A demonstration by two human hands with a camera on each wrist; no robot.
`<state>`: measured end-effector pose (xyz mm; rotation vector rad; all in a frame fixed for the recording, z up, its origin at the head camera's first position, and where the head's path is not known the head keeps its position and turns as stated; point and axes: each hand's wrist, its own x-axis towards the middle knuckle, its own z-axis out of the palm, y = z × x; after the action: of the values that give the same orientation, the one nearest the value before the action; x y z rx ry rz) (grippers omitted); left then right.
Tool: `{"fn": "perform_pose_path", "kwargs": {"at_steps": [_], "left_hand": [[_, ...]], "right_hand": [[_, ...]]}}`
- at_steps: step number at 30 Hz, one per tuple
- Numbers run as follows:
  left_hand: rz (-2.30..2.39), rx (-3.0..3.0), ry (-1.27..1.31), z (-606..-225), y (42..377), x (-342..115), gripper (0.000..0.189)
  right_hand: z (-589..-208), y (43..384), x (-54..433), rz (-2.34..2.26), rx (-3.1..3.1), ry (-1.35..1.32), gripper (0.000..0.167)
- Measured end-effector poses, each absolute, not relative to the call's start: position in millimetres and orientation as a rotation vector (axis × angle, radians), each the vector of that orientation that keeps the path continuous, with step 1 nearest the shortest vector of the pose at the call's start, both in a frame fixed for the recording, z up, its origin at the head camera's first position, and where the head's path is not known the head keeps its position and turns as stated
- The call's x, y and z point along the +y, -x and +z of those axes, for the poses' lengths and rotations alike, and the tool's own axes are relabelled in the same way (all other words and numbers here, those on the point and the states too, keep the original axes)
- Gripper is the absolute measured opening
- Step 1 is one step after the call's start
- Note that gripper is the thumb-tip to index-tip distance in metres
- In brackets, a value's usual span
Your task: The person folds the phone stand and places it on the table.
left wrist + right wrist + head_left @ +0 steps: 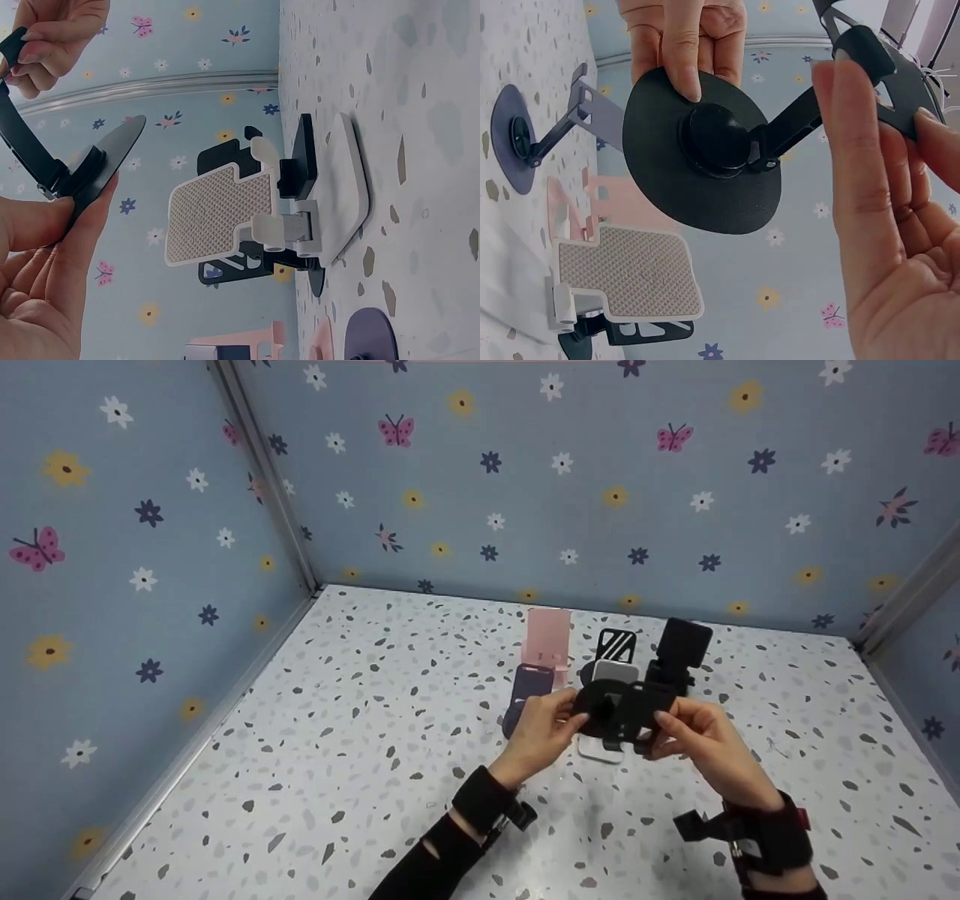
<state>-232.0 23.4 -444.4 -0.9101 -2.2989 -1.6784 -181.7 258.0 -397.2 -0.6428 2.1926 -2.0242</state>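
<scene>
Lifted above the table is a black phone stand [643, 711] with a round base, a hinged arm and a flat holder plate. My left hand [541, 731] pinches the edge of its round base [649, 150] between thumb and fingers. At the other end, my right hand [701, 742] grips the holder plate by its side and lower lip. In the right wrist view the arm [795, 120] slants out from the base's hub towards the right hand. Just beyond and below the held stand is a white phone stand [221, 214], partly covered by it in the head view.
A purple stand [534, 682] and a pink stand [547, 634] are left of the white one. Behind stand a black stand with slanted slots [616, 643] and another with a square plate [684, 643]. Flower-patterned panels [525, 495] enclose the speckled tabletop [360, 720].
</scene>
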Motion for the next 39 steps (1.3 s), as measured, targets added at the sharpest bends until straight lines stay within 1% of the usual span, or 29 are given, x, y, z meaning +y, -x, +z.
{"fn": "perform_pose_path", "kwargs": {"at_steps": [5, 11, 18, 25, 33, 39], "left_hand": [[-1.546, -2.253, 0.944, -444, 233, 20, 0.007], [-1.295, -2.218, 0.958, -445, 237, 15, 0.006], [-1.121, -2.092, 1.038, -445, 240, 10, 0.003], [-0.956, -1.965, 1.089, -442, 242, 8, 0.009], [-0.799, -1.928, 1.099, -442, 243, 5, 0.017], [-0.718, -1.924, 1.101, -441, 243, 5, 0.02]], "right_hand": [[-398, 182, 259, -1.98, 2.146, 0.701, 0.018], [-404, 185, 259, -1.963, 2.041, 0.753, 0.023], [-409, 188, 260, -1.967, 1.888, 0.779, 0.026], [-414, 192, 258, -1.96, 1.76, 0.804, 0.028], [-419, 195, 256, -1.923, 1.7, 0.759, 0.027], [-423, 198, 257, -1.958, 1.527, 0.8, 0.033]]}}
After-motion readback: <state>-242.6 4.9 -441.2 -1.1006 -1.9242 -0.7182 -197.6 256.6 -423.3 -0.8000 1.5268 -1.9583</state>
